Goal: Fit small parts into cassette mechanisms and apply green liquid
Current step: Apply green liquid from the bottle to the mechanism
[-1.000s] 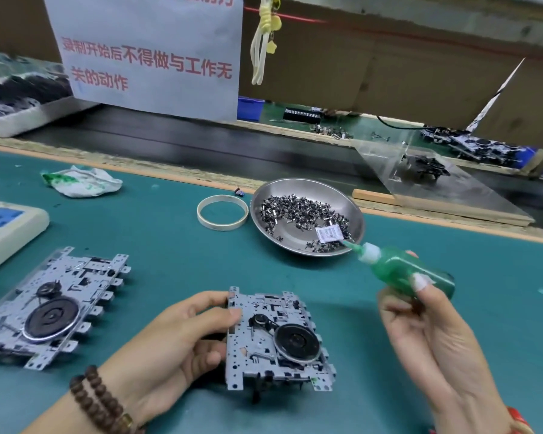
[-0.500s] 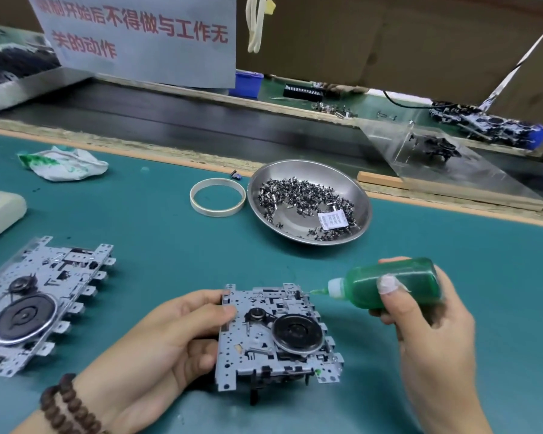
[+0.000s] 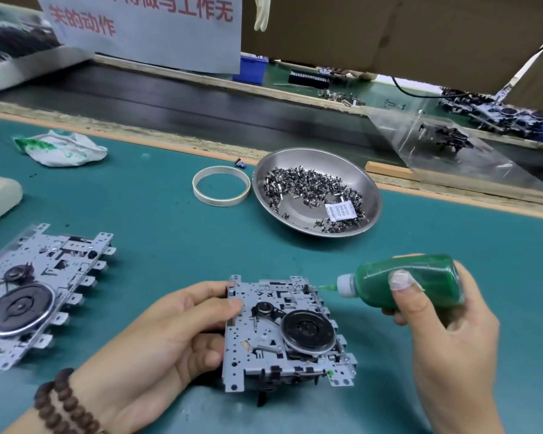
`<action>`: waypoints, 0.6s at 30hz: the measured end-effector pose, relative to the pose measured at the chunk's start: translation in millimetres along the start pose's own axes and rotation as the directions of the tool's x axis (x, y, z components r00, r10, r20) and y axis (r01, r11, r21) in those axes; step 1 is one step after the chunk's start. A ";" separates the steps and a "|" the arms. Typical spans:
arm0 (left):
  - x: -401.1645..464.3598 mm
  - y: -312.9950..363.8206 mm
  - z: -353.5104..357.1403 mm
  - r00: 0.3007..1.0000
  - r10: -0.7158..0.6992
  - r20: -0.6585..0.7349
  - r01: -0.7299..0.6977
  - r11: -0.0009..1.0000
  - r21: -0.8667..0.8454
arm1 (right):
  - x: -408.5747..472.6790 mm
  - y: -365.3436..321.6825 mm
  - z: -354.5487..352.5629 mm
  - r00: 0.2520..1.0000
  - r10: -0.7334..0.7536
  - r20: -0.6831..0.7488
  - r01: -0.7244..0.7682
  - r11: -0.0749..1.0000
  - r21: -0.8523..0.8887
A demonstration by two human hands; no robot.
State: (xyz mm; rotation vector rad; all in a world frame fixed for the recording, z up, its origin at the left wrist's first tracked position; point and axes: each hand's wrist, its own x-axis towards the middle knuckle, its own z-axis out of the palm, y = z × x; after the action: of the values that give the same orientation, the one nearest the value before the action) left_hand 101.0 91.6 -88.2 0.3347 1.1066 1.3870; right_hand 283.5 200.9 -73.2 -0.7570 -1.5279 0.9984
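Head view: left hand (image 3: 157,336) grips the cassette mechanism (image 3: 282,333) by its left edge, thumb on top, propping it w/ the plate facing up, prob. to steady it for dosing. Right hand (image 3: 433,311) is wrapped round the green bottle (image 3: 420,280), held sideways so the nozzle (image 3: 328,287) meets the mech's top-right corner. Steel dish (image 3: 370,195) of small parts sits further back on the surface (image 3: 157,220), within reach; 2nd mechanism (image 3: 35,292) waits far left.
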 end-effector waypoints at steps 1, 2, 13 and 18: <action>0.3 -0.1 -0.4 1.000 0.002 0.000 -0.002 1.000 -0.001 | -0.4 -0.9 -0.5 1.000 -0.003 0.001 0.003 1.000 0.000; 0.5 -0.1 -0.5 1.000 0.002 0.003 -0.002 1.000 0.000 | -0.9 -1.5 -0.8 1.000 -0.010 0.005 0.010 1.000 0.000; -0.2 -1.4 0.9 1.000 0.006 0.012 -0.006 1.000 0.009 | -1.9 -2.3 -0.6 1.000 -0.015 0.010 0.015 1.000 -0.008; 0.3 -2.1 0.9 1.000 0.011 -0.008 -0.011 1.000 -0.002 | -2.8 -3.3 -0.2 0.999 -0.040 0.020 0.040 0.999 -0.010</action>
State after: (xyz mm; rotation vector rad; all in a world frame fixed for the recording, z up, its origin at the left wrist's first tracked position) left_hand 102.9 91.7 -89.5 0.3347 1.1114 1.4003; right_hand 284.4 197.1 -71.5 -0.7226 -1.5606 0.9717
